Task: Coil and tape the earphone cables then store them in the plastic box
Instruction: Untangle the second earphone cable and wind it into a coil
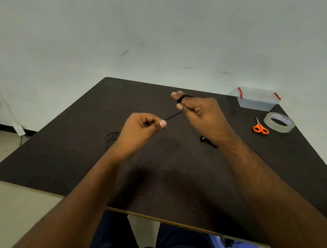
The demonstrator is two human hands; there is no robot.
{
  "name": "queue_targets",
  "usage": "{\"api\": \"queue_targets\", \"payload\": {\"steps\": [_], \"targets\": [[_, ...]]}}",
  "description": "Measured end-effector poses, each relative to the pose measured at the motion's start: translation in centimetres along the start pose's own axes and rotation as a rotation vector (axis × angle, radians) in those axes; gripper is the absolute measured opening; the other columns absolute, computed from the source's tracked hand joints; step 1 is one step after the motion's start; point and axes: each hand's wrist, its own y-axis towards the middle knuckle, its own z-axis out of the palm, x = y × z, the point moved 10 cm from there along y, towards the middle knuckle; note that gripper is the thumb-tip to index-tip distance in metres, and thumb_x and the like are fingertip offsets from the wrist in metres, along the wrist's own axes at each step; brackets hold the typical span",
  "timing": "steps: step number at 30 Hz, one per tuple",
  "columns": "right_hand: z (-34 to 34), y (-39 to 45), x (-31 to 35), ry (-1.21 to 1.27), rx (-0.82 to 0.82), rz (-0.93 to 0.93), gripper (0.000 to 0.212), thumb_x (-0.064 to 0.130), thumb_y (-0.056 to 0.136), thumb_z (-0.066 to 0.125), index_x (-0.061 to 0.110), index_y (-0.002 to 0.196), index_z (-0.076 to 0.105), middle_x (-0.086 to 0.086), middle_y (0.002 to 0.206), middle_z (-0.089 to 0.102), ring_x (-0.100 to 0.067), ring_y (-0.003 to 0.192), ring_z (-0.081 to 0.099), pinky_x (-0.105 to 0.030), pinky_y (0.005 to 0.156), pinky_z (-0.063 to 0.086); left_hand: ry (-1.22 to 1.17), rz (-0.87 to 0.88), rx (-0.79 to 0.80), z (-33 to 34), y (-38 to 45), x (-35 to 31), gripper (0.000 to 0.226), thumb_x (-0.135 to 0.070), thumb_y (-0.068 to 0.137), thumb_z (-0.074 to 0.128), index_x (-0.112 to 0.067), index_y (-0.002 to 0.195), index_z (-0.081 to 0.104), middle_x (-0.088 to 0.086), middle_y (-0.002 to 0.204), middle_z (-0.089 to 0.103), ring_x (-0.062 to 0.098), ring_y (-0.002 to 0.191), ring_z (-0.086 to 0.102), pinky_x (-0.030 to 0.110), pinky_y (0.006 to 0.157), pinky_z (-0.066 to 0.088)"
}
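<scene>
Two hands up: left hand pinches one black cable, right hand has it looped around two fingers. One box, one tape roll, one pair of scissors on the counter.

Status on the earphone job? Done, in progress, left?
Done: nothing stored or taped that I can see; the box is closed. In hand: right hand has cable wound round its fingers, left hand pinches the free end. Left: finish the coil, tape it, box it. A second cable lies on the table.
</scene>
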Motion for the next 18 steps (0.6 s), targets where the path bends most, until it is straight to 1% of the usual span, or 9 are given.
{"api": "queue_targets", "payload": {"steps": [3, 5, 7, 8, 9, 10, 13, 15, 18], "targets": [[2.1, -0.8, -1.8, -0.169, 0.179, 0.013, 0.019, 0.009, 0.096, 0.057, 0.008, 0.109, 0.071, -0.002, 0.132, 0.060, -0.011, 0.132, 0.046, -0.026, 0.112, 0.036, 0.207, 0.119, 0.013, -1.3, 0.1, -2.1, 0.008, -0.029, 0.090, 0.067, -0.025, 0.086, 0.073, -0.010, 0.075, 0.070, 0.010, 0.068, 0.066, 0.025, 0.063, 0.052], [3.1, -1.3, -2.1, -0.200, 0.229, 0.022, 0.019, 0.013, 0.096, 0.057, 0.004, 0.104, 0.071, -0.001, 0.129, 0.063, -0.014, 0.126, 0.054, -0.029, 0.106, 0.044, 0.352, 0.205, 0.035, -1.4, 0.2, -3.8, 0.007, -0.029, 0.089, 0.067, -0.025, 0.087, 0.072, -0.010, 0.081, 0.068, 0.010, 0.073, 0.065, 0.024, 0.064, 0.051], [3.8, -1.9, -2.0, -0.212, 0.253, 0.048, 0.023, 0.017, 0.096, 0.057, 0.006, 0.078, 0.067, 0.005, 0.097, 0.073, -0.011, 0.085, 0.069, -0.034, 0.073, 0.055, 0.424, 0.279, 0.041, -1.5, 0.5, -5.2, 0.009, -0.029, 0.088, 0.068, -0.022, 0.088, 0.073, -0.013, 0.078, 0.063, 0.004, 0.073, 0.060, 0.020, 0.064, 0.045], [4.2, -2.1, -1.9, -0.204, 0.274, 0.066, 0.030, 0.018, 0.096, 0.057, 0.009, 0.067, 0.057, 0.010, 0.074, 0.066, -0.009, 0.062, 0.061, -0.032, 0.057, 0.047, 0.440, 0.304, 0.044, -1.5, 0.6, -5.6, 0.009, -0.028, 0.088, 0.068, -0.022, 0.087, 0.073, -0.014, 0.077, 0.061, 0.001, 0.071, 0.059, 0.018, 0.064, 0.043], [4.6, -2.4, -1.8, -0.187, 0.299, 0.080, 0.035, 0.019, 0.097, 0.056, 0.013, 0.062, 0.049, 0.012, 0.063, 0.056, -0.011, 0.053, 0.053, -0.031, 0.050, 0.040, 0.452, 0.323, 0.051, -1.5, 0.8, -6.0, 0.008, -0.028, 0.088, 0.068, -0.021, 0.087, 0.073, -0.015, 0.076, 0.060, -0.002, 0.070, 0.057, 0.017, 0.064, 0.041], [5.0, -2.6, -1.7, -0.166, 0.321, 0.088, 0.039, 0.021, 0.097, 0.055, 0.016, 0.060, 0.045, 0.013, 0.065, 0.057, -0.013, 0.053, 0.054, -0.034, 0.049, 0.039, 0.467, 0.335, 0.063, -1.4, 1.1, -6.1, 0.008, -0.026, 0.089, 0.067, -0.021, 0.086, 0.073, -0.016, 0.075, 0.059, -0.004, 0.068, 0.057, 0.016, 0.063, 0.040], [6.0, -2.9, -1.1, -0.107, 0.365, 0.107, 0.036, 0.026, 0.098, 0.053, 0.008, 0.067, 0.055, -0.007, 0.091, 0.073, -0.034, 0.072, 0.065, -0.044, 0.060, 0.049, 0.487, 0.357, 0.100, -1.0, 1.8, -6.4, 0.009, -0.025, 0.089, 0.067, -0.019, 0.084, 0.073, -0.015, 0.076, 0.059, -0.009, 0.065, 0.056, 0.013, 0.059, 0.039], [6.1, -3.0, -0.7, -0.054, 0.371, 0.128, 0.035, 0.024, 0.098, 0.053, -0.006, 0.084, 0.064, -0.019, 0.087, 0.070, -0.033, 0.069, 0.062, -0.045, 0.066, 0.050, 0.433, 0.352, 0.115, -0.9, 2.3, -6.4, 0.007, -0.023, 0.088, 0.069, -0.020, 0.083, 0.072, -0.015, 0.076, 0.061, -0.008, 0.068, 0.058, 0.009, 0.061, 0.040], [5.6, -3.1, 0.3, 0.243, 0.362, 0.205, 0.023, 0.015, 0.098, 0.054, -0.001, 0.105, 0.070, -0.007, 0.104, 0.073, -0.021, 0.101, 0.069, -0.038, 0.091, 0.055, 0.153, 0.282, 0.168, -0.8, 2.9, -5.2, 0.007, -0.018, 0.089, 0.067, -0.017, 0.083, 0.072, -0.011, 0.080, 0.067, -0.001, 0.073, 0.063, 0.012, 0.068, 0.045]]}}
